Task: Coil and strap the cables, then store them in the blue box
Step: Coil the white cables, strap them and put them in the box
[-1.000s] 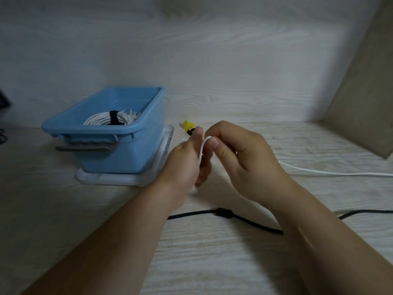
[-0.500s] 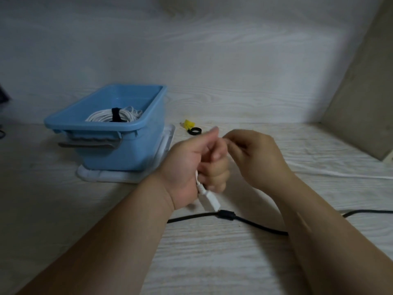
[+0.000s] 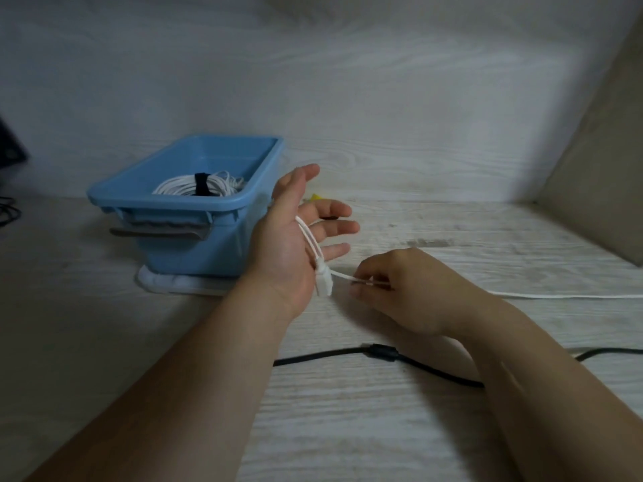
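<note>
My left hand (image 3: 292,238) is held up with the palm facing right and the fingers spread straight. A white cable (image 3: 556,296) is looped across its palm, and the white plug (image 3: 323,281) hangs at the heel of the hand. My right hand (image 3: 393,290) pinches the white cable just right of the plug; the rest of the cable trails right over the table. A blue box (image 3: 195,220) stands to the left and holds a coiled white cable (image 3: 188,187) with a black strap. A black cable (image 3: 348,353) lies on the table under my forearms.
The blue box stands on a white lid (image 3: 167,283). A small yellow thing (image 3: 315,197) and a black ring (image 3: 328,217) lie behind my left hand, mostly hidden. A beige panel (image 3: 598,168) leans at the right. Dark cables (image 3: 8,213) show at the left edge.
My left hand has opened from a fist to spread fingers, palm turned right. My right hand has moved down and right along the white cable, drawing a loop across the left palm.
</note>
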